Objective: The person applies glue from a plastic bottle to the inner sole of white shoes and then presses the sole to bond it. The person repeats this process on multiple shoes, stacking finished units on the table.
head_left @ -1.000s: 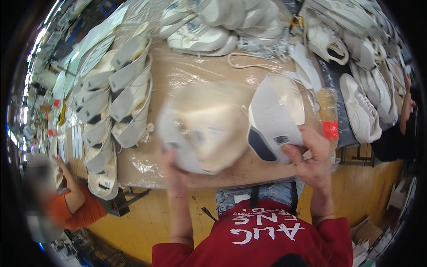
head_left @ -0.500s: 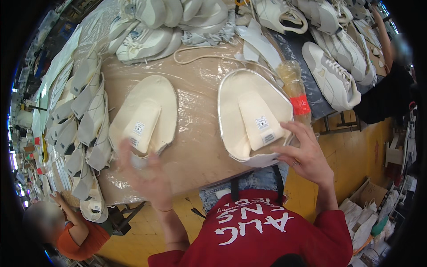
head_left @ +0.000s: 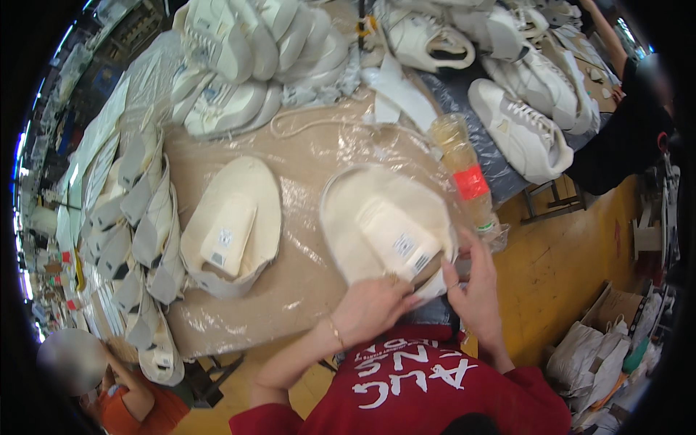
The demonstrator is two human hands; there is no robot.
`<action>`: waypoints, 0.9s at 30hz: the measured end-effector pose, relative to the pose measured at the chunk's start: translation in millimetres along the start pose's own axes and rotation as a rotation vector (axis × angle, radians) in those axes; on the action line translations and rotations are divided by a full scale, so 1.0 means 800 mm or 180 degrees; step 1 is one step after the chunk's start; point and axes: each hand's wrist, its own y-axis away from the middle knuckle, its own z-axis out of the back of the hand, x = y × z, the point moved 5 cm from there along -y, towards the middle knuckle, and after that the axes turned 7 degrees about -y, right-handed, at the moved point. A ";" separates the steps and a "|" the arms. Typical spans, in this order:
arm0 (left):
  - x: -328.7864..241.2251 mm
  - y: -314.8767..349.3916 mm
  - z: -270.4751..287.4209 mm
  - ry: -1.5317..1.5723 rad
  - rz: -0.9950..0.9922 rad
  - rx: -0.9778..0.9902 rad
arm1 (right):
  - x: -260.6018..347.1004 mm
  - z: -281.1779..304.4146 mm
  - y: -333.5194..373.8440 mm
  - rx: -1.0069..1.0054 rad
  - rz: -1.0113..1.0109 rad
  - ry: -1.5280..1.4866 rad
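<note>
A cream shoe upper (head_left: 344, 206) lies open on the table's near right part, its inside facing up and a padded tongue with printed labels in the middle. My left hand (head_left: 371, 308) grips its near edge with the fingers closed; the fingertips are partly hidden there. At the same upper's near right corner, my right hand (head_left: 475, 286) pinches the rim between thumb and fingers. A second cream upper (head_left: 262, 192), also with its tongue inside, lies to the left, and neither hand touches it.
Overlapping grey and cream uppers (head_left: 148, 239) line the left side. Piled white shoes (head_left: 232, 109) stand at the back, beside a cord. On the right are a bottle with a red band (head_left: 471, 183) and more sneakers (head_left: 518, 130). Other people work at far left and far right.
My left hand has left the left upper and moved right onto the near edge of the right one. That upper has shifted toward me, and my right hand has come lower along its rim.
</note>
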 end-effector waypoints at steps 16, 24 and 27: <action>0.072 -0.037 0.004 0.2052 0.0825 -0.1185 | 0.087 -0.085 -0.111 0.1646 0.1781 -0.0477; 0.087 -0.060 -0.001 0.2260 0.0733 0.0036 | 0.044 -0.051 -0.091 0.1435 0.0649 -0.0026; 0.090 -0.067 0.003 0.2222 0.0756 0.0160 | 0.036 -0.051 -0.093 0.1564 0.0455 -0.0281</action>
